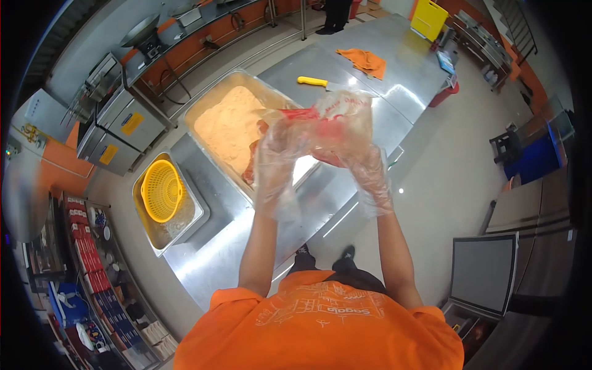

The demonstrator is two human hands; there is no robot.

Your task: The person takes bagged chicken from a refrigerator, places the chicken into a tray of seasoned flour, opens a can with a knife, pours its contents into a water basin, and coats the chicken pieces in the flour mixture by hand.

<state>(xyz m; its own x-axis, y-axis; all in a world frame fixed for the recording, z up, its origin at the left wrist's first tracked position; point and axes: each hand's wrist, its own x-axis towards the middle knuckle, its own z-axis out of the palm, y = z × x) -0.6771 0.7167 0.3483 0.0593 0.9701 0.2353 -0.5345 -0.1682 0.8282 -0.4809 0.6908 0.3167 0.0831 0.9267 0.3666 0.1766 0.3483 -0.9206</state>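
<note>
Both my hands wear loose clear plastic gloves. Between them, raised over the edge of the steel table [203, 237], is a clear plastic bag [345, 117] with red print and red smears inside. My left hand [277, 151] grips the bag's left side; my right hand [367, 176] grips its lower right. Beneath my left hand, a large metal tray [196, 106] holds pale orange flour [225, 126]. Reddish coated pieces [250, 163] lie at the tray's near right side, partly hidden by my left hand. What remains inside the bag is blurred.
A yellow-handled knife [312, 81] lies beyond the bag, its blade partly covered. Farther off is an orange cloth [364, 63]. At left, a yellow basket [163, 191] sits in a metal pan [200, 213] with liquid. A person's legs [336, 15] show at the far end.
</note>
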